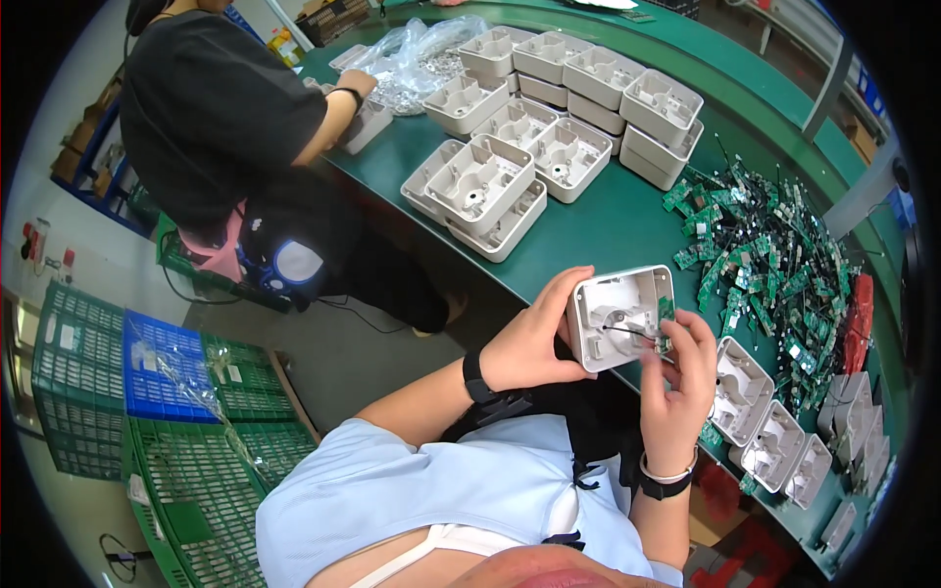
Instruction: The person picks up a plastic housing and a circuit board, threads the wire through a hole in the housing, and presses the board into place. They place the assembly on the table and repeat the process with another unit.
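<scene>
A white plastic housing point(600, 316), square and open-topped, is gripped along its left side by my left hand point(537, 338), fingers behind and thumb at the lower corner. My right hand point(683, 377) is at the housing's right edge, fingers bent and pinched on a small green circuit board point(667, 312). A thin black wire runs from the board across the round recess inside the housing. My right fingertips are slightly blurred.
Stacked white housings point(564, 147) stand on the green table point(470, 230). A heap of circuit boards with wires point(774, 265) lies right, beside more housings point(774, 446) and a red bag point(859, 323). A co-worker point(225, 108) stands left by a clear plastic bag point(417, 64); crates point(186, 470) are lower left.
</scene>
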Motion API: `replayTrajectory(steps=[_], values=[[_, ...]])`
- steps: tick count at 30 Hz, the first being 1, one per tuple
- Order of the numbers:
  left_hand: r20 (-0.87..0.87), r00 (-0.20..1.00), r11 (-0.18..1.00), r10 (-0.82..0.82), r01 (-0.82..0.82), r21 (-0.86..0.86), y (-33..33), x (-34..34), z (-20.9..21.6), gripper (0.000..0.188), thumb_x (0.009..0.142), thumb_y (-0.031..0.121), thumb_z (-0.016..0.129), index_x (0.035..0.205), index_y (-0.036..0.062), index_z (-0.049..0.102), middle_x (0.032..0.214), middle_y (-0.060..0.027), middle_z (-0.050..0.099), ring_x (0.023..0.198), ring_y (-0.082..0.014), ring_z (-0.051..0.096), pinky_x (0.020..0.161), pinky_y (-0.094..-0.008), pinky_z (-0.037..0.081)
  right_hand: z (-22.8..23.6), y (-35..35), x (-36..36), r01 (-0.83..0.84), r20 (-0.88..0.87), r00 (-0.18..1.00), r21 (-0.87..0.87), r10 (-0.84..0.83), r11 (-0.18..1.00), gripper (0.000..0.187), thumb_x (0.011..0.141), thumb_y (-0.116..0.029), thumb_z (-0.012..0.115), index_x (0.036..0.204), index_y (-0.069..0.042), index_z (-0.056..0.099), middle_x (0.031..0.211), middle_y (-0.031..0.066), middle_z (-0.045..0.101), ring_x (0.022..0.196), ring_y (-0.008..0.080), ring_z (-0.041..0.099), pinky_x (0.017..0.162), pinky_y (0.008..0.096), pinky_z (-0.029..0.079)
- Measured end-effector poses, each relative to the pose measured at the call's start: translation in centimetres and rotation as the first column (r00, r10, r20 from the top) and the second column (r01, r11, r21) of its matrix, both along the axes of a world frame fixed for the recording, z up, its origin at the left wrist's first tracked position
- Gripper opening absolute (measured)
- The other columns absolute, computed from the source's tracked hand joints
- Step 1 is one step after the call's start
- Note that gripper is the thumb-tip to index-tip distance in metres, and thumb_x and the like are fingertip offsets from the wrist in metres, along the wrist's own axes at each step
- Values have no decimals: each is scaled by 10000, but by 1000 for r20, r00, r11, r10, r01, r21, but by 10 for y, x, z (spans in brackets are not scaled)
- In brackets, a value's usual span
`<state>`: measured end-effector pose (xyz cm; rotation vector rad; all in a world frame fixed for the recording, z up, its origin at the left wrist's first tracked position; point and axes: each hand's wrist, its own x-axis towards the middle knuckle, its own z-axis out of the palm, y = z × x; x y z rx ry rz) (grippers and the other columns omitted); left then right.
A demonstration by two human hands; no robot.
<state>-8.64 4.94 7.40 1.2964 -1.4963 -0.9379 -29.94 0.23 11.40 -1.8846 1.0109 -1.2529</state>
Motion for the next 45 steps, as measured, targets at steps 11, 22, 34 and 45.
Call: replayTrajectory(steps=[11, 22, 34, 45], values=[[-110, 994, 1000, -21, 22, 10, -11, 5, 1, 1137, 681, 98, 967, 1590, 15, 290, 1502, -184, 453, 1286, -295, 588, 983, -375, 559, 4, -4, -13, -18, -277, 957, -352, -86, 936, 298, 752, -9, 861, 1013, -35, 720, 1010, 128, 738, 838, 327, 673, 705, 402, 524], [36, 998, 978, -42, 48, -201, -8, -8, 0, 1118, 703, 64, 942, 1589, 13, 261, 1467, -180, 496, 1300, -295, 609, 1068, -417, 520, -13, 10, -21, -111, -294, 956, -375, -4, 920, 297, 711, -86, 882, 958, -77, 716, 965, 72, 721, 911, 298, 680, 796, 404, 499], [-161, 987, 999, -26, 30, 20, -4, -10, 12, 1104, 725, -10, 904, 1610, 80, 251, 1501, -173, 490, 1271, -288, 659, 991, -409, 611, -34, 13, -26, -187, -250, 962, -322, 107, 928, 267, 772, -68, 855, 1008, -60, 730, 1033, 91, 711, 965, 303, 684, 841, 409, 529], [-290, 945, 987, -152, 163, 14, -18, 8, 1, 1173, 682, -54, 888, 1645, 69, 229, 1589, -151, 427, 1394, -304, 562, 1106, -430, 539, -21, 7, -14, -161, -216, 967, -117, 133, 980, 221, 810, -52, 785, 1022, -61, 723, 1014, 69, 668, 937, 267, 675, 765, 385, 549]])
